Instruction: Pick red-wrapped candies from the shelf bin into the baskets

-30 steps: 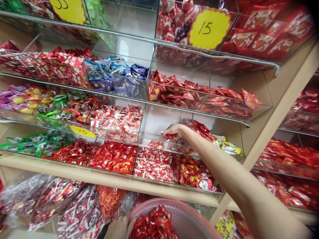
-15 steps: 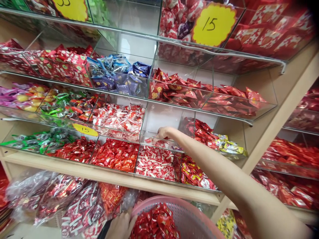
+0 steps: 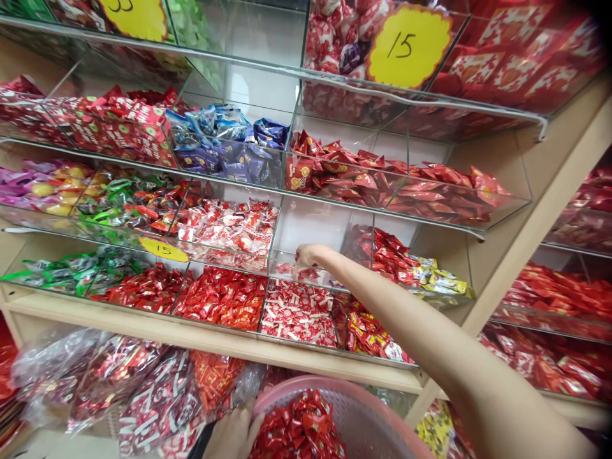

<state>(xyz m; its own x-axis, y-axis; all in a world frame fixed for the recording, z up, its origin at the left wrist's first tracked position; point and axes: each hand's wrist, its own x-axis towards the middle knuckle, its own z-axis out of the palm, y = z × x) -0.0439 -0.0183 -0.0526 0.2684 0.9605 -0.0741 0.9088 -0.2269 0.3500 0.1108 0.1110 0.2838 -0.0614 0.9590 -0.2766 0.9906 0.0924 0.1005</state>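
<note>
My right hand (image 3: 308, 255) reaches into a clear bin (image 3: 318, 223) on the second shelf from the bottom, bent down at the wrist. Under it a few red-and-white wrapped candies (image 3: 306, 274) lie on the bin's floor, and the hand's fingers are mostly hidden. At the bottom my left hand (image 3: 232, 437) is closed on the left rim of a pink plastic basket (image 3: 377, 414). Inside the basket is a heap of red wrapped candies (image 3: 299, 427).
Clear dividers and front panels split the shelves into bins. Red candies (image 3: 220, 296) and red-and-white candies (image 3: 299, 312) fill bins on the bottom shelf. A yellow price tag (image 3: 410, 48) reads 15. Below the shelf's wooden edge (image 3: 215, 335) stand bagged candies (image 3: 157, 401).
My right hand has shifted slightly to the left inside the bin. My left hand and the basket have stayed in place.
</note>
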